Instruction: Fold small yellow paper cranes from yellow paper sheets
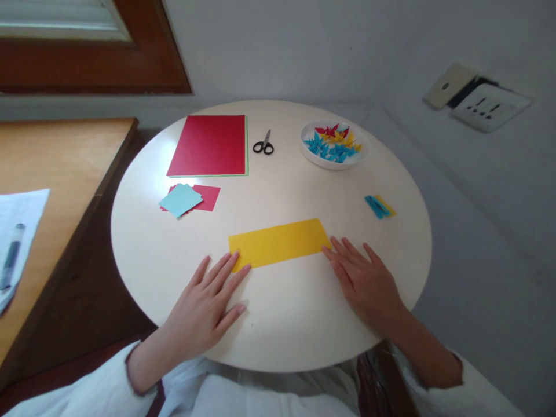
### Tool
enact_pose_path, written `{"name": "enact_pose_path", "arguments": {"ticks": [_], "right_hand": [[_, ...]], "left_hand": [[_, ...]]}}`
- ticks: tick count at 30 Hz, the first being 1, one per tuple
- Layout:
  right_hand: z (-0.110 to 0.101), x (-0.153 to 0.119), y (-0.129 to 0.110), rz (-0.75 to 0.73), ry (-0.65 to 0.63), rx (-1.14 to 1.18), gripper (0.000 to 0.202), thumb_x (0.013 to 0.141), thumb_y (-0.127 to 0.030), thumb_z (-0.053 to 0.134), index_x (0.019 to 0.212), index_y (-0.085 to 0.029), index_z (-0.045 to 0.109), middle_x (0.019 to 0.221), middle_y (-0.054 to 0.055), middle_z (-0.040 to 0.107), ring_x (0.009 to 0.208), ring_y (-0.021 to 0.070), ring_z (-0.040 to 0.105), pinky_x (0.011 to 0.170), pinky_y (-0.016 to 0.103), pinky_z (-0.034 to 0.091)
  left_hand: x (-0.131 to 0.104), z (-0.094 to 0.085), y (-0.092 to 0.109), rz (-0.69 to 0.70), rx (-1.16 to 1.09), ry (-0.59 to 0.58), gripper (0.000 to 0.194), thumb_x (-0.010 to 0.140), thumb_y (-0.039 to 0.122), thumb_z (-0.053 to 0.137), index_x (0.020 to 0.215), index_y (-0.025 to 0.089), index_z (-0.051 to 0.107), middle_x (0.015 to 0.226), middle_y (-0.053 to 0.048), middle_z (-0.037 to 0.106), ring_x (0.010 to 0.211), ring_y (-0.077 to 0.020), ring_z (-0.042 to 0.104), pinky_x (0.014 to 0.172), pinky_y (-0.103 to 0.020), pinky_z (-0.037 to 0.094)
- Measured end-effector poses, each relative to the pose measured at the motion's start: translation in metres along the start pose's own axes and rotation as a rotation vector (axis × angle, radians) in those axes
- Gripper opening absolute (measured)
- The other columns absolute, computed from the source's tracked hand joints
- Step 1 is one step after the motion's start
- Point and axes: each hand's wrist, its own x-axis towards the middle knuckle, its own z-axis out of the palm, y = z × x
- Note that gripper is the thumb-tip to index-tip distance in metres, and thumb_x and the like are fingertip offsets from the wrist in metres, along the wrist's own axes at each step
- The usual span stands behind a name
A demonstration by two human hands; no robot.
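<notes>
A long yellow paper strip point(280, 243) lies flat on the round white table in front of me, slightly slanted. My left hand point(208, 310) has its fingers spread, with fingertips on the strip's left end. At the other end, my right hand point(365, 284) is open too, its fingertips touching the right edge of the paper. Neither hand grips anything.
On the round table point(278, 324) are a stack of red paper sheets point(211, 145), small paper squares point(181, 200), black-handled scissors point(263, 143), a white dish point(330, 165) of folded paper shapes and small blue and yellow strips point(377, 207). A wooden desk point(82, 150) stands left.
</notes>
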Motion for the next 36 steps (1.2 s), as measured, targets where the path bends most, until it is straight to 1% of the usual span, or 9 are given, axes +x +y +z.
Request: {"name": "enact_pose_path", "arguments": {"ticks": [4, 9, 11, 13, 18, 21, 23, 27, 36], "right_hand": [[0.001, -0.004, 0.008, 0.025, 0.02, -0.027, 0.042, 0.096, -0.027, 0.026, 0.123, -0.021, 0.057, 0.13, 0.009, 0.056, 0.122, 0.0269, 0.051, 0.101, 0.054, 0.032], [-0.001, -0.003, -0.004, 0.004, 0.114, -0.056, 0.041, 0.095, -0.025, 0.029, 0.12, -0.013, 0.058, 0.129, 0.013, 0.056, 0.124, 0.0284, 0.049, 0.105, 0.055, 0.027], [-0.002, -0.001, -0.017, -0.017, 0.156, -0.043, 0.042, 0.095, -0.026, 0.029, 0.124, -0.009, 0.055, 0.133, 0.016, 0.052, 0.126, 0.0282, 0.046, 0.106, 0.054, 0.026], [-0.003, 0.002, -0.035, -0.077, 0.137, 0.01, 0.044, 0.095, -0.027, 0.029, 0.13, -0.008, 0.048, 0.135, 0.017, 0.05, 0.128, 0.0261, 0.044, 0.108, 0.053, 0.026], [-0.005, 0.014, -0.089, -0.244, -0.04, 0.174, 0.046, 0.094, -0.034, 0.035, 0.133, -0.011, 0.045, 0.138, 0.013, 0.047, 0.132, 0.0228, 0.039, 0.11, 0.048, 0.027], [-0.004, 0.02, -0.106, -0.25, -0.111, 0.211, 0.048, 0.094, -0.037, 0.037, 0.134, -0.011, 0.043, 0.14, 0.011, 0.045, 0.132, 0.0233, 0.038, 0.11, 0.049, 0.027], [-0.003, 0.022, -0.108, -0.234, -0.123, 0.218, 0.047, 0.094, -0.036, 0.037, 0.135, -0.013, 0.043, 0.14, 0.01, 0.046, 0.132, 0.0227, 0.039, 0.11, 0.049, 0.027], [-0.002, 0.023, -0.102, -0.228, -0.116, 0.223, 0.041, 0.095, -0.026, 0.033, 0.132, -0.016, 0.046, 0.137, 0.009, 0.05, 0.13, 0.0198, 0.042, 0.111, 0.048, 0.025], [-0.002, 0.017, -0.075, -0.22, -0.092, 0.176, 0.039, 0.096, -0.023, 0.032, 0.131, -0.023, 0.047, 0.138, 0.007, 0.049, 0.131, 0.0176, 0.04, 0.111, 0.049, 0.02]], "left_hand": [[0.0, 0.001, 0.0, -0.003, -0.007, 0.013, 0.06, 0.091, 0.046, 0.04, 0.144, 0.02, 0.029, 0.148, -0.011, 0.032, 0.137, -0.0259, 0.028, 0.114, -0.045, 0.011], [0.0, 0.001, 0.0, 0.004, -0.007, 0.011, 0.059, 0.092, 0.046, 0.038, 0.144, 0.021, 0.027, 0.149, -0.01, 0.032, 0.138, -0.0251, 0.026, 0.114, -0.046, 0.01], [0.0, 0.002, 0.0, -0.001, -0.004, 0.001, 0.059, 0.092, 0.046, 0.038, 0.144, 0.021, 0.027, 0.149, -0.01, 0.031, 0.139, -0.0252, 0.025, 0.113, -0.047, 0.011], [0.0, 0.002, 0.0, -0.002, -0.007, 0.004, 0.059, 0.092, 0.046, 0.037, 0.144, 0.021, 0.027, 0.149, -0.011, 0.032, 0.139, -0.0254, 0.025, 0.113, -0.047, 0.012], [-0.001, 0.0, 0.002, -0.004, -0.009, 0.012, 0.058, 0.093, 0.045, 0.036, 0.144, 0.02, 0.026, 0.148, -0.011, 0.032, 0.139, -0.0256, 0.025, 0.113, -0.048, 0.012], [-0.001, 0.0, 0.002, -0.007, -0.005, 0.013, 0.059, 0.093, 0.045, 0.037, 0.145, 0.019, 0.025, 0.149, -0.012, 0.031, 0.139, -0.0264, 0.025, 0.112, -0.049, 0.014], [-0.002, 0.0, 0.003, -0.007, -0.006, 0.02, 0.059, 0.093, 0.045, 0.037, 0.145, 0.019, 0.025, 0.149, -0.012, 0.032, 0.138, -0.0268, 0.025, 0.112, -0.049, 0.014], [-0.002, 0.0, 0.002, -0.003, -0.022, 0.033, 0.058, 0.093, 0.045, 0.037, 0.144, 0.019, 0.028, 0.147, -0.012, 0.034, 0.138, -0.0265, 0.027, 0.113, -0.049, 0.014], [0.001, -0.001, 0.001, -0.002, -0.036, 0.014, 0.056, 0.092, 0.045, 0.038, 0.142, 0.02, 0.032, 0.145, -0.01, 0.038, 0.137, -0.0252, 0.028, 0.114, -0.047, 0.01]]}}
